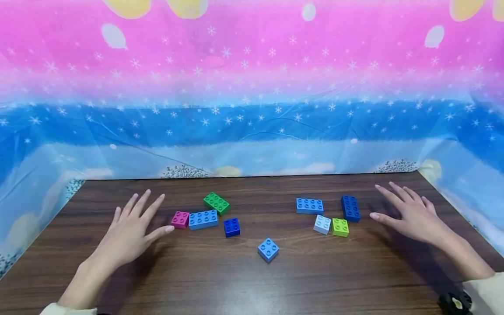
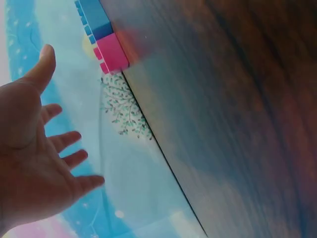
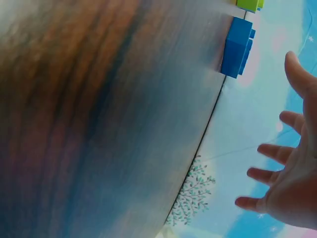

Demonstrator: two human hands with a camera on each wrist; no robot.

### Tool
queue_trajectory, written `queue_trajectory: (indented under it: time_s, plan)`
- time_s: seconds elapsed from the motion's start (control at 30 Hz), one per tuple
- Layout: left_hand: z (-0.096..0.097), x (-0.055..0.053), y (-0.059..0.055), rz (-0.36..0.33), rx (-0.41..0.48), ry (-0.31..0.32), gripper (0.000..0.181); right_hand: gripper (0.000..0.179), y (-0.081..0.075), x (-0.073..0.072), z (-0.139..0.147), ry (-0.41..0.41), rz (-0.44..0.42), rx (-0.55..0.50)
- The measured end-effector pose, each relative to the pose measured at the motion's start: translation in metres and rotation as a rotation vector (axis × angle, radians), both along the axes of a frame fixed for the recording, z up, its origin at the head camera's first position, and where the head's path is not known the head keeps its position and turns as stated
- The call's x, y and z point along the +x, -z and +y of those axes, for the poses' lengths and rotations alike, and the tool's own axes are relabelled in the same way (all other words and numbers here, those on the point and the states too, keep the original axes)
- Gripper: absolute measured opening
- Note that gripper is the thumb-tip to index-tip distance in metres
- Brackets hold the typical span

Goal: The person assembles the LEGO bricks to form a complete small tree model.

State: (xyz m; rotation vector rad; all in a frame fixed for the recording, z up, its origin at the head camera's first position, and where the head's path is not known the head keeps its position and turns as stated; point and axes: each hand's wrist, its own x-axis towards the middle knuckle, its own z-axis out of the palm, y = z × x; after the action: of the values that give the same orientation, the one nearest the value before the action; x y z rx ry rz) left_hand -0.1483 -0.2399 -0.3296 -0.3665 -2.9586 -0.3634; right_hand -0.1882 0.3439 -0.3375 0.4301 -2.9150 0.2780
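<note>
My left hand (image 1: 131, 229) hovers over the left side of the table, fingers spread and nothing in it. Nearest to its thumb is a magenta brick (image 1: 180, 220), which sits against a light blue long brick (image 1: 203, 219). Behind these lies a green long brick (image 1: 216, 204), and a dark blue square brick (image 1: 232, 227) is to their right. On the other side my right hand (image 1: 413, 214) is likewise spread and holds nothing. Its thumb points toward a dark blue long brick (image 1: 350, 208). Beside that are a lime brick (image 1: 340, 227), a pale blue brick (image 1: 322, 224) and another light blue long brick (image 1: 309, 206).
A light blue square brick (image 1: 268, 250) lies alone near the middle front of the dark wooden table (image 1: 220, 284). A patterned cloth (image 1: 252, 122) hangs along the table's back and sides. A black object (image 1: 454, 302) shows by the right sleeve.
</note>
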Motion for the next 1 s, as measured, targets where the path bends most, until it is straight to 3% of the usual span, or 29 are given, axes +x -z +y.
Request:
queue_trajectory:
  time_s: [0.3, 0.5, 0.8, 1.0]
  plan:
    - [0.027, 0.006, -0.007, 0.033, 0.187, 0.207, 0.069, 0.069, -0.008, 0.002, -0.011, -0.147, -0.048, -0.229]
    - [0.051, 0.004, -0.011, 0.019, 0.295, 0.310, 0.061, 0.060, -0.015, 0.004, -0.027, -0.191, -0.129, -0.298]
    - [0.096, -0.002, -0.008, -0.169, 0.400, 0.492, 0.054, 0.054, -0.019, 0.006, -0.057, -0.286, -0.254, -0.366]
    - [0.125, -0.010, -0.001, -0.225, 0.376, 0.620, 0.051, 0.053, -0.015, 0.006, -0.082, -0.384, -0.307, -0.360]
